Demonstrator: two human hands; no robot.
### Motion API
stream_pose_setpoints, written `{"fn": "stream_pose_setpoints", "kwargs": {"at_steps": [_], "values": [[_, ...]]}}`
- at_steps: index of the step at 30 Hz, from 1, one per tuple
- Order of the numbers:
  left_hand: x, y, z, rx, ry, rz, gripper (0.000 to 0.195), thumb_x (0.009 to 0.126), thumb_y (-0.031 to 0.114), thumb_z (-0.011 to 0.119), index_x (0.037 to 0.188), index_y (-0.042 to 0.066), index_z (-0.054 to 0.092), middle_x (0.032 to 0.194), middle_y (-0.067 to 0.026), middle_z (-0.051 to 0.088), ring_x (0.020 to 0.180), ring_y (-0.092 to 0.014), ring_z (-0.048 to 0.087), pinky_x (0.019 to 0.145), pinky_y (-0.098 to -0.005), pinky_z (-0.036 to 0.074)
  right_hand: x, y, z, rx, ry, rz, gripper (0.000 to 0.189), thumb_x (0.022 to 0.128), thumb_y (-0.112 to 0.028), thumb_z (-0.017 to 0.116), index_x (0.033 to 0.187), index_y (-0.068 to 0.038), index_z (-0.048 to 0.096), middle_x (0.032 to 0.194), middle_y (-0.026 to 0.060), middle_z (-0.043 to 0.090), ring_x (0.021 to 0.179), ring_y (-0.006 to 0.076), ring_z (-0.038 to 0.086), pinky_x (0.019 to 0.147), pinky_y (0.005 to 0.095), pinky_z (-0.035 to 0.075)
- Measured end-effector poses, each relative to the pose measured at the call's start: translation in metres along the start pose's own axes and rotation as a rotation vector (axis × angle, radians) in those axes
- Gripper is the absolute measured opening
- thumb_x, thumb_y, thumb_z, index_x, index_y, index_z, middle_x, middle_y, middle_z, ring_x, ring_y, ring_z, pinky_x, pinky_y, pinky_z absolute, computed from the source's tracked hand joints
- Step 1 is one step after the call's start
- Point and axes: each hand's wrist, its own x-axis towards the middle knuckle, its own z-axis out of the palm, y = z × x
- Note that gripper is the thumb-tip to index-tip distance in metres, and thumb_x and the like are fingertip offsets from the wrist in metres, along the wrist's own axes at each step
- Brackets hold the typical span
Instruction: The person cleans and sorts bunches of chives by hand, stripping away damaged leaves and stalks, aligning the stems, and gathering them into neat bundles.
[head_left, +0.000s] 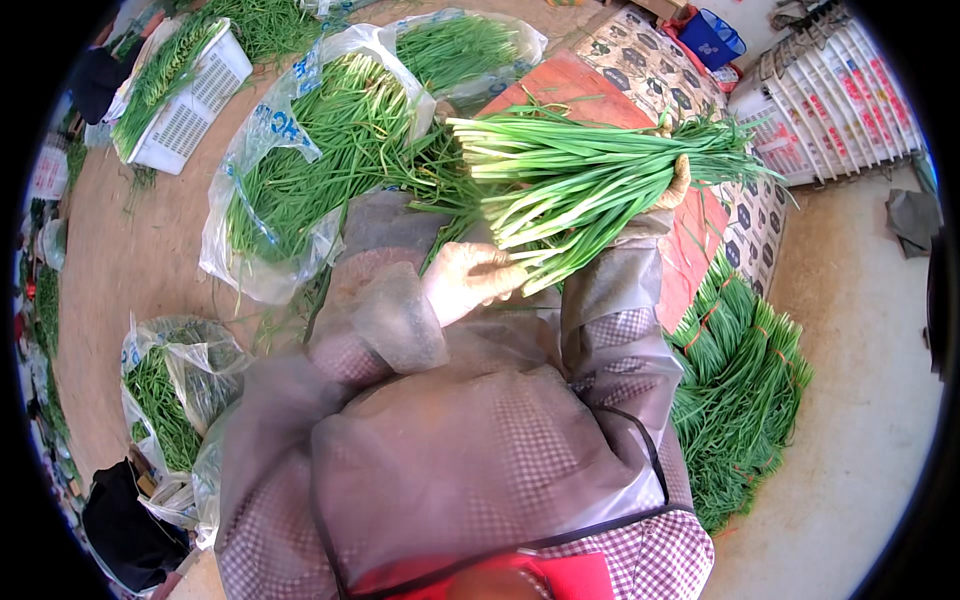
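Observation:
A thick bundle of garlic chives lies across my right hand, whose thumb and fingertips show around the leaves. The pale stem ends fan out to the left, and the dark leaf tips trail right. With my left hand I pinch a few stems at the bundle's lower edge. Below the bundle is a red board, partly covered by it. Loose chives lie just left of the board. Translucent sleeves cover both my forearms.
An open plastic bag of chives lies left, with another chive pile behind. Tied chive bundles are heaped at my right. White crates stand stacked far right; a filled white basket stands far left. A smaller bag sits lower left.

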Motion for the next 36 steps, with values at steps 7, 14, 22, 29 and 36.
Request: {"fn": "stream_pose_setpoints", "kwargs": {"at_steps": [7,14,22,29,36], "values": [[-0.005,0.001,-0.009,-0.303,-0.104,-0.079,0.019,0.087,0.018,0.066,0.082,0.000,0.064,0.071,-0.0039,0.061,0.055,-0.009,0.051,0.049,-0.0224,0.039,-0.001,0.000,-0.010,-0.035,-0.014,0.034,0.047,0.079,-0.020,0.063,0.121,0.000,0.050,0.099,0.0088,0.060,0.095,0.0232,0.059,0.085,0.0414,0.051],[-0.033,-0.039,-0.083,-0.385,-0.281,-0.127,0.017,0.084,0.014,0.066,0.075,0.000,0.062,0.072,-0.0079,0.064,0.053,-0.010,0.053,0.048,-0.0223,0.040,-0.001,-0.017,-0.013,0.010,-0.032,0.010,0.047,0.080,-0.020,0.062,0.121,-0.001,0.051,0.100,0.0086,0.061,0.095,0.0233,0.059,0.085,0.0416,0.051],[-0.009,-0.020,-0.039,-0.400,-0.193,-0.002,0.062,0.083,0.018,0.063,0.137,0.006,0.036,0.135,-0.0096,0.046,0.115,-0.023,0.049,0.097,-0.0364,0.038,-0.004,-0.006,0.004,0.017,-0.100,0.001,0.048,0.080,-0.020,0.062,0.122,-0.001,0.050,0.102,0.0088,0.061,0.095,0.0234,0.060,0.085,0.0421,0.051],[0.004,0.016,0.014,-0.727,-0.172,0.015,0.057,0.082,0.021,0.064,0.133,0.007,0.043,0.128,-0.0069,0.052,0.115,-0.019,0.050,0.101,-0.0376,0.037,-0.009,0.008,0.010,-0.042,0.018,-0.056,0.049,0.080,-0.021,0.062,0.124,-0.002,0.050,0.103,0.0086,0.061,0.095,0.0232,0.059,0.085,0.0428,0.051],[0.010,0.014,0.021,-0.666,-0.053,-0.020,0.047,0.087,0.012,0.061,0.131,0.004,0.046,0.123,-0.0091,0.056,0.116,-0.020,0.051,0.100,-0.0361,0.040,-0.013,0.015,0.012,-0.033,-0.084,0.002,0.054,0.079,-0.022,0.064,0.126,-0.003,0.046,0.099,0.0059,0.057,0.097,0.0219,0.055,0.088,0.0432,0.048]]}}
